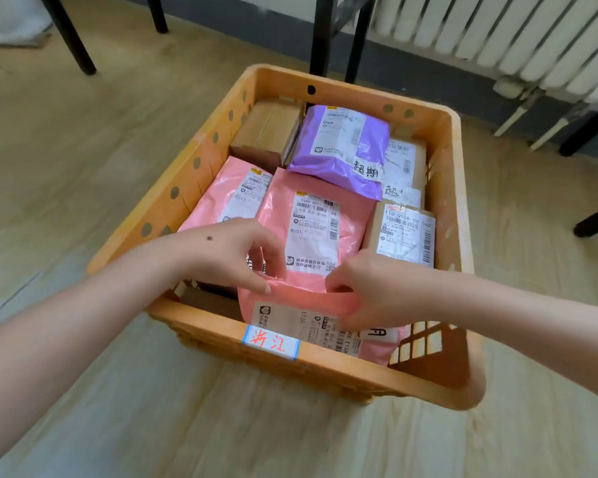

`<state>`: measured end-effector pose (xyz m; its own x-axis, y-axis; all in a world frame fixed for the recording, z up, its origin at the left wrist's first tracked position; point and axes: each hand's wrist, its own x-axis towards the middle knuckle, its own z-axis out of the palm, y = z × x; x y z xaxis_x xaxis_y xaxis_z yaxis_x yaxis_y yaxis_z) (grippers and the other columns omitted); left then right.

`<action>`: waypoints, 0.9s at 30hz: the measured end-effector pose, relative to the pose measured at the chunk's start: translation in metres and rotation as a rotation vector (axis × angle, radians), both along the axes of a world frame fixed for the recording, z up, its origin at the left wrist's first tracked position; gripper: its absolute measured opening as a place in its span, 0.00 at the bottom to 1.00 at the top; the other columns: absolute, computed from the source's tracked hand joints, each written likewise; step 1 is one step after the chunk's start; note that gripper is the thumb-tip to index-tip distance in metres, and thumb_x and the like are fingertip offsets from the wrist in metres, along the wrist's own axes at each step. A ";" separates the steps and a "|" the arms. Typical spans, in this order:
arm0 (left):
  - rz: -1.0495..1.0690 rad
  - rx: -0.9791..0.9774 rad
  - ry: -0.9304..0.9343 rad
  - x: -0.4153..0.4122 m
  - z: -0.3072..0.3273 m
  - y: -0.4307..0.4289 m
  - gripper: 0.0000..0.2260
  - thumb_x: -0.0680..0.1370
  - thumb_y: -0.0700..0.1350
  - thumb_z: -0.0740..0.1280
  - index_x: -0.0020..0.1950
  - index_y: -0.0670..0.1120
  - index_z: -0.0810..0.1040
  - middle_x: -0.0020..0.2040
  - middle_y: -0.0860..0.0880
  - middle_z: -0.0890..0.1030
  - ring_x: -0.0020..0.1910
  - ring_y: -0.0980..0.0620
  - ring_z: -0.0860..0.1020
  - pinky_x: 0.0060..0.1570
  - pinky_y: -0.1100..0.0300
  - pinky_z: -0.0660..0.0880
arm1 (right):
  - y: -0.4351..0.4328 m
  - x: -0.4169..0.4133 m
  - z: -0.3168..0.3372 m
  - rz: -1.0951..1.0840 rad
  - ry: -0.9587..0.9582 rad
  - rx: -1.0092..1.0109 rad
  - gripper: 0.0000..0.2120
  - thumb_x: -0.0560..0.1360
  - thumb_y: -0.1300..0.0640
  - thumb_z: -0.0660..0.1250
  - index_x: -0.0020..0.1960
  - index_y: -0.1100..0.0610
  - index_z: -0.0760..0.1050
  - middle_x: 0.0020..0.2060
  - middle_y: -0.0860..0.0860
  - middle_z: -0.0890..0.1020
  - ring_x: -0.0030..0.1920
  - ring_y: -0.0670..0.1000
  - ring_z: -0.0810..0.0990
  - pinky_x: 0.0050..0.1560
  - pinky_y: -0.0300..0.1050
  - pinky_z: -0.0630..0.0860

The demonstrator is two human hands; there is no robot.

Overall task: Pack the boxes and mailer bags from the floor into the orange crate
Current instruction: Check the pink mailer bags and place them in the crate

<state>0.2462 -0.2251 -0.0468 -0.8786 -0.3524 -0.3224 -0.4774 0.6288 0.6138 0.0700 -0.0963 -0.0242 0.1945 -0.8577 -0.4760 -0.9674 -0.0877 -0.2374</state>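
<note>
- Risk: the glossy pink plastic mailer bag (290,307) at the near wall of the orange perforated plastic crate (449,188) stands on edge, its lower part leaning over the near rim. If let go before it is pushed down, it could tip outward onto the pale wood-effect floor (83,139).
- Risk: the film is slick and slack — a pinch on the top fold alone may slip or crumple the bag rather than move it.
- Grip: the left hand (228,251) pinches the bag's upper edge between thumb and fingers; the right hand (363,288) is closed narrowly on the same edge, just beside it.
- Location: the held bag sits in the crate's near end, partly over a second pink mailer with a white label (316,229).
- Appearance: soft, wrinkled, printed labels face up.
- Contents: a purple plastic mailer (342,146) and brown cardboard boxes (270,132) fill the far half — little free space remains.
</note>
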 end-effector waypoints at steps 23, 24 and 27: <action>-0.379 -0.371 -0.223 -0.074 -0.035 0.050 0.10 0.73 0.47 0.70 0.34 0.51 0.72 0.26 0.53 0.67 0.27 0.54 0.67 0.33 0.59 0.67 | 0.004 -0.001 -0.045 0.285 0.355 0.292 0.05 0.77 0.61 0.62 0.44 0.61 0.74 0.30 0.50 0.65 0.28 0.48 0.64 0.27 0.40 0.62; -0.377 -0.336 -0.233 -0.074 -0.035 0.048 0.10 0.72 0.46 0.71 0.34 0.51 0.72 0.26 0.54 0.68 0.28 0.54 0.67 0.33 0.58 0.67 | 0.004 0.000 -0.044 0.290 0.360 0.300 0.05 0.77 0.61 0.62 0.50 0.60 0.75 0.30 0.51 0.65 0.28 0.49 0.64 0.28 0.41 0.62; -0.370 -0.239 -0.295 -0.069 -0.036 0.042 0.06 0.71 0.43 0.72 0.37 0.49 0.76 0.30 0.54 0.72 0.30 0.56 0.69 0.34 0.58 0.66 | 0.004 0.003 -0.041 0.320 0.392 0.321 0.08 0.76 0.61 0.64 0.55 0.60 0.74 0.37 0.53 0.72 0.34 0.52 0.70 0.29 0.42 0.64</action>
<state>0.1774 -0.1828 -0.0833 -0.8423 -0.1301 -0.5231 -0.3279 0.8940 0.3055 0.0728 -0.0918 -0.0652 0.1771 -0.5870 -0.7899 -0.9257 -0.3720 0.0689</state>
